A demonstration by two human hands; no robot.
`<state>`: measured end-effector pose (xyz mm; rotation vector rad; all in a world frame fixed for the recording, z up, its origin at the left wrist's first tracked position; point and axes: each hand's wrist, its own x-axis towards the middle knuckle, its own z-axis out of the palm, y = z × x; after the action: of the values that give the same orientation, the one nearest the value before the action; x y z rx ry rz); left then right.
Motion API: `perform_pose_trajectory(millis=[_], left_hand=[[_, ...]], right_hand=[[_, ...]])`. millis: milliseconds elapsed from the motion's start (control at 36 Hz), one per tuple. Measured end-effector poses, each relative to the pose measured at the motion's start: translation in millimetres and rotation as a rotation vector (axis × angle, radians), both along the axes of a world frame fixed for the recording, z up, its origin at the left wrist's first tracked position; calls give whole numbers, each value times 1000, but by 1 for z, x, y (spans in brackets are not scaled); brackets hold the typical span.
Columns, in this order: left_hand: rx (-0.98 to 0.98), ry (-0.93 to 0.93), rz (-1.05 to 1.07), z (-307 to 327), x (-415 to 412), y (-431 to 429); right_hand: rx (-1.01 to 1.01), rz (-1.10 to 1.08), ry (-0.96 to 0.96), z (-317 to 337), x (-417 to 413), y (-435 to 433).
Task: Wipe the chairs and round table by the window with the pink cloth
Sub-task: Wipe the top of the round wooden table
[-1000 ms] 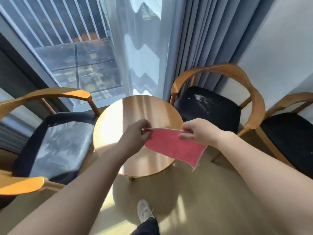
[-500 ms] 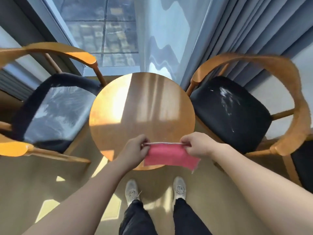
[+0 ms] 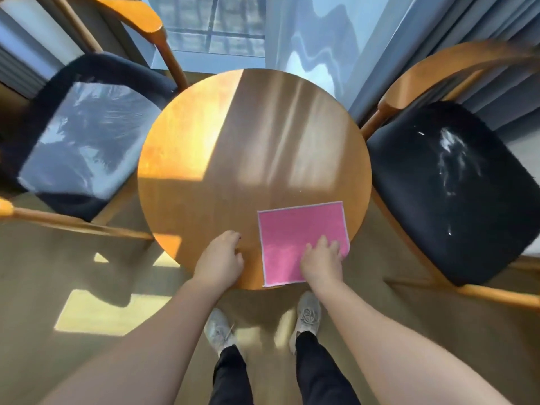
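The pink cloth (image 3: 301, 232) lies spread flat on the near right part of the round wooden table (image 3: 233, 159). My right hand (image 3: 321, 261) rests on the cloth's near right corner, fingers pressing down on it. My left hand (image 3: 219, 262) rests on the table's near edge, left of the cloth and apart from it, holding nothing. A wooden chair with a black seat (image 3: 76, 147) stands left of the table. A second wooden chair with a black seat (image 3: 455, 182) stands to the right.
The window (image 3: 216, 21) and a sheer curtain (image 3: 315, 45) lie beyond the table; grey drapes (image 3: 455, 30) hang behind the right chair. My feet (image 3: 263, 323) stand on the wood floor just before the table. Sun patches fall on the floor at left.
The cloth, held stretched between both hands above the table's near edge, now lies flat on the table. My left hand let go of it; the view tilted down and closer.
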<state>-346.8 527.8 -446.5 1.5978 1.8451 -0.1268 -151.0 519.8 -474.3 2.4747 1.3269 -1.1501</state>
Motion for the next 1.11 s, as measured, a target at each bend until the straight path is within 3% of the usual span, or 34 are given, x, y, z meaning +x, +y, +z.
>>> perform_pose_trajectory(millis=[139, 250, 389, 500, 611, 667, 778, 861, 945, 1111], left_hand=[[-66, 245, -98, -34, -23, -2], [-63, 331, -114, -57, -42, -3], [-4, 295, -177, -78, -60, -9], [0, 217, -174, -89, -69, -21], [32, 154, -157, -95, -73, -21], [42, 150, -163, -92, -74, -22], [92, 167, -137, -87, -72, -29], [84, 183, -120, -87, -72, -41], [60, 186, -81, -92, -79, -54], [63, 133, -42, -97, -84, -58]], right_hand=[[-40, -98, -35, -28, -33, 14], [-26, -126, -107, -51, -42, 32], [77, -25, -208, -72, -24, 54], [170, 329, -255, -83, 11, 67], [247, 639, -186, -79, 37, 87], [282, 626, -196, -74, 38, 93], [216, 270, -263, -75, 9, 102], [150, 162, -287, -85, -12, 115], [198, 206, -325, -93, -18, 129], [345, 589, -290, -97, -20, 158]])
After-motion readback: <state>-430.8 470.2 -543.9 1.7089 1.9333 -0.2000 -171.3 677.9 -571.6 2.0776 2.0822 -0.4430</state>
